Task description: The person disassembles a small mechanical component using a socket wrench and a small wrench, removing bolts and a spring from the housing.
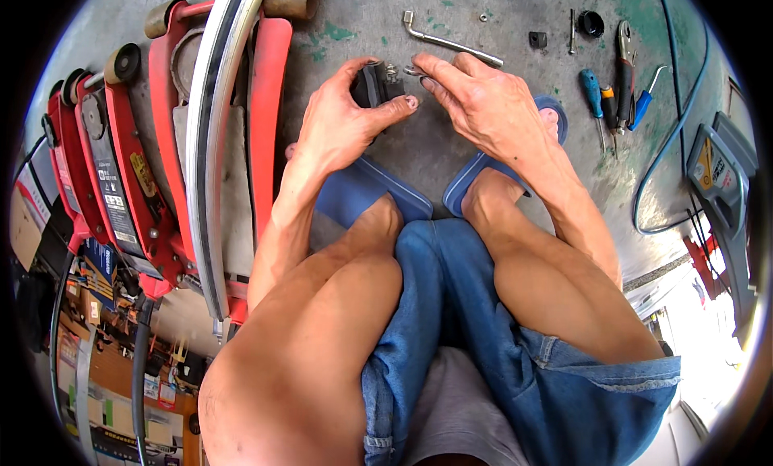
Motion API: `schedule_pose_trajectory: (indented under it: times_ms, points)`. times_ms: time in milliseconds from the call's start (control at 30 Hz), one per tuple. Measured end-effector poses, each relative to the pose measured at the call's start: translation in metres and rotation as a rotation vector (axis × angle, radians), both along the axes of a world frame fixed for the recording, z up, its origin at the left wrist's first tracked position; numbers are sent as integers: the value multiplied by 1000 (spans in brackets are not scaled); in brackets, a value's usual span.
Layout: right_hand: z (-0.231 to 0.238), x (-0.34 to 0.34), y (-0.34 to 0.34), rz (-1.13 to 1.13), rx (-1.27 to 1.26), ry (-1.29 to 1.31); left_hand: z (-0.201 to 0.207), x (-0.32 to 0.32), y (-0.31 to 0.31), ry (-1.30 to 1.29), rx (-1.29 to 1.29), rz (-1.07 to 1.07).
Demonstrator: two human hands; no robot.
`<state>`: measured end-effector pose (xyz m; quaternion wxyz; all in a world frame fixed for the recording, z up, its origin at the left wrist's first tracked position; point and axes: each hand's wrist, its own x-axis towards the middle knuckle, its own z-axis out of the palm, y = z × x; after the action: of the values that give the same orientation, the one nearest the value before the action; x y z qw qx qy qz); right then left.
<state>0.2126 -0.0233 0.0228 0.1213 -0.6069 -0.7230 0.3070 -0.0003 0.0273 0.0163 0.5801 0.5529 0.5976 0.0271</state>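
Gripping blocky black part (371, 86) with silvery end (392, 73), left hand (340, 115) half-curled; right hand (485, 99) pinching small metal piece (412, 70).

Floor (378, 15): grey, green-flecked
Far edge, middle: L-shaped wrench (455, 45), nut (483, 17)
Far right corner: bolt (572, 31), black ring (592, 24), black block (538, 39), teal screwdriver (592, 94), pliers (625, 63), blue-handled hook (642, 107)
Right edge: blue hose (638, 194)
Left edge: red jacks (272, 87)
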Motion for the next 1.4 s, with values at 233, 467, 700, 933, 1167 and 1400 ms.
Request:
schedule_pose_trajectory:
  times_ms: [233, 467, 700, 933, 1167, 1400]
  points:
    - [3, -8, -4, -6, -23, -50, -4, -6, -3, -30, 34, -85]
    - [-14, -3, -4, 7, -59, -37, -5, -14, 0, -4, 71, -127]
    - [-24, -14, -5, -24, -88, -47, -1, -18, 7, 69, 128, -162]
    - [-8, -11, -5, -4, -151, 151, -3, -17, 13, 66, 98, -227]
    - [-10, -11, 0, 15, -143, 176, 0, -14, 21, 58, 81, -268]
    - [-27, -16, -4, -37, -142, 221, 5, -13, 27, 103, 71, -357]
